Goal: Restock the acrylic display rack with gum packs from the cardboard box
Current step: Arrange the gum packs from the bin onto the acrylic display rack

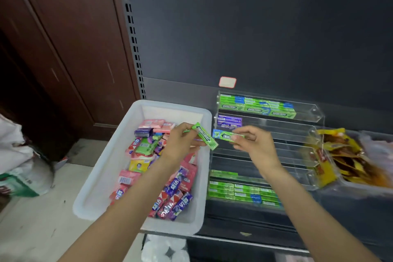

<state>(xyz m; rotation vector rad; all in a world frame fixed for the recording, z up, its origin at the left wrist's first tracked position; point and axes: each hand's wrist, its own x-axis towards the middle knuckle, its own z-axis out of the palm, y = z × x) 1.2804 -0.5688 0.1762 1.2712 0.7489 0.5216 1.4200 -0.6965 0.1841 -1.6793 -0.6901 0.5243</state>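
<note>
— Holding one green gum pack point(204, 136) in the left hand point(180, 142), fingers point(191, 130) pinched round it, she had a second pack point(228, 135) gripped in the right hand point(254, 143) — was that the way to do it?

— I'd judge so. The right-hand pack was level with a bare middle tier of the acrylic rack point(314, 112), just beyond her fingertips. To do it well, she needed to turn it lengthwise, label up, and slide it flat against the tier's lip so it lined up with the rows above.

— And the left one?

— Tilted, poised over the white bin point(91, 187) that lay under and behind that hand — no cardboard box was in sight. It would want the same squaring before going in.

— How did the packs look?

— Slim, bright green sticks, glossy wrappers, "Doublemint" lettering on the left one, a blue end on the right one. Matching packs filled the top and bottom tiers.
</note>
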